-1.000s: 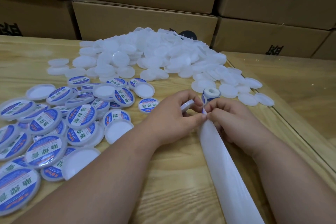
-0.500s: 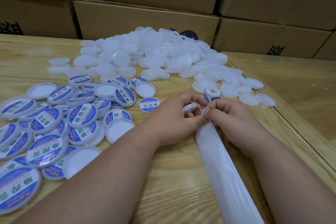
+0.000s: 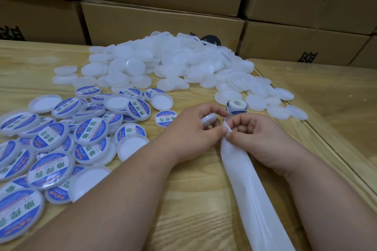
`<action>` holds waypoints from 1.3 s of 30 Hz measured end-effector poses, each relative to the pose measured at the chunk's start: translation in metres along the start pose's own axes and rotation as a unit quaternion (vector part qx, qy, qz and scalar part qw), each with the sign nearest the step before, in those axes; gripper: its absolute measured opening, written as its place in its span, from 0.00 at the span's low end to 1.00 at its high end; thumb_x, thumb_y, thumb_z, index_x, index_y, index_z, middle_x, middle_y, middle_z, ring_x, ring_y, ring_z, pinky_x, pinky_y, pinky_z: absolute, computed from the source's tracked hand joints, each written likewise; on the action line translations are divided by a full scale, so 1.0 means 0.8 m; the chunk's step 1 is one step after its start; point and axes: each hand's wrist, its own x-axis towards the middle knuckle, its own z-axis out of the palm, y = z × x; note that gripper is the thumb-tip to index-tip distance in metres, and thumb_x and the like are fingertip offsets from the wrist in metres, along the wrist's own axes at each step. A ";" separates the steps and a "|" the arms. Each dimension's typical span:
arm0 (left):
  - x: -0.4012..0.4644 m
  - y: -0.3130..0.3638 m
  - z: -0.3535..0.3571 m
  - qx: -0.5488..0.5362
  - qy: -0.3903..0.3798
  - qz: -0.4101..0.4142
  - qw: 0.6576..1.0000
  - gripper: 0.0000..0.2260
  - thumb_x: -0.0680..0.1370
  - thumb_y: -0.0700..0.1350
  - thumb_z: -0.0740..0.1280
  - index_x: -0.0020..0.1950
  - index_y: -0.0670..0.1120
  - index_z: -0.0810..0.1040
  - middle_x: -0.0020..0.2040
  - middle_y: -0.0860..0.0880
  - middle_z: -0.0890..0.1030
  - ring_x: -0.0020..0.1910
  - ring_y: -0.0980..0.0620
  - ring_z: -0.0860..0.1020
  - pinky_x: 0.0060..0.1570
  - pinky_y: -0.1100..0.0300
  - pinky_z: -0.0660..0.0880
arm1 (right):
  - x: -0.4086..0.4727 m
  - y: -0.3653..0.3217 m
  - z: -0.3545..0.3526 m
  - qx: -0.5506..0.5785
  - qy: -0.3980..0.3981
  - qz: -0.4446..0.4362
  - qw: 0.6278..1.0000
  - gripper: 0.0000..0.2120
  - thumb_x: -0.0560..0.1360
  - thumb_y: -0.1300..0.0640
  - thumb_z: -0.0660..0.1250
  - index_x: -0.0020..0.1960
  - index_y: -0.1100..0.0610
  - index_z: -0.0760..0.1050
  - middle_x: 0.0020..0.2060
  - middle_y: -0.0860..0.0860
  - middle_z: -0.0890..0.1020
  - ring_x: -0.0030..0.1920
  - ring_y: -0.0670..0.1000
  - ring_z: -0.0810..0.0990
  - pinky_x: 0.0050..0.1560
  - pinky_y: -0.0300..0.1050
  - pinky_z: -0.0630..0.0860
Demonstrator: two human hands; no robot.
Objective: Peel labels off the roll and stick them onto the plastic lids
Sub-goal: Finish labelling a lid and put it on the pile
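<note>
The left hand (image 3: 189, 128) holds a round white plastic lid (image 3: 210, 119) between its curled fingers and thumb. The right hand (image 3: 257, 134) pinches the white backing strip (image 3: 244, 185) just beside the left thumb. The small roll of blue and white labels (image 3: 236, 107) stands on the wooden table (image 3: 200, 210) just behind both hands. Labelled lids (image 3: 89, 130) lie at the left, and a heap of plain white lids (image 3: 163, 61) lies further back.

Brown cardboard boxes (image 3: 163, 18) with black printed characters stand stacked behind the wooden table (image 3: 193, 199), along its far edge.
</note>
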 end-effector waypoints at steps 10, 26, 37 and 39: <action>0.002 0.002 -0.002 -0.058 0.081 -0.042 0.994 0.15 0.74 0.40 0.64 0.49 0.62 0.79 0.31 0.54 0.72 0.25 0.58 0.68 0.25 0.68 0.66 | 0.003 0.000 -0.002 0.021 0.014 0.021 0.999 0.12 0.65 0.59 0.63 0.45 0.49 0.80 0.37 0.57 0.78 0.38 0.55 0.74 0.43 0.52 0.68; 0.003 0.006 -0.013 -0.157 0.124 -0.097 0.975 0.13 0.68 0.48 0.64 0.46 0.58 0.86 0.33 0.56 0.82 0.31 0.55 0.76 0.30 0.64 0.72 | 0.005 -0.012 0.023 -0.258 0.225 -0.284 0.896 0.19 0.71 0.66 0.74 0.55 0.45 0.78 0.53 0.37 0.76 0.53 0.41 0.75 0.48 0.28 0.68; 0.004 0.011 -0.016 -0.299 0.091 -0.063 0.948 0.15 0.76 0.51 0.53 0.53 0.48 0.77 0.37 0.41 0.83 0.27 0.48 0.69 0.29 0.56 0.57 | 0.006 -0.011 0.032 -0.046 0.260 -0.212 0.941 0.14 0.74 0.65 0.73 0.49 0.46 0.80 0.42 0.41 0.82 0.40 0.41 0.78 0.40 0.31 0.73; 0.004 0.010 -0.016 -0.332 0.100 -0.061 0.936 0.13 0.80 0.45 0.48 0.51 0.49 0.72 0.42 0.37 0.84 0.27 0.48 0.69 0.31 0.53 0.51 | 0.008 -0.012 0.029 0.067 0.269 -0.163 0.947 0.13 0.75 0.66 0.73 0.51 0.49 0.80 0.39 0.42 0.83 0.38 0.41 0.79 0.37 0.33 0.76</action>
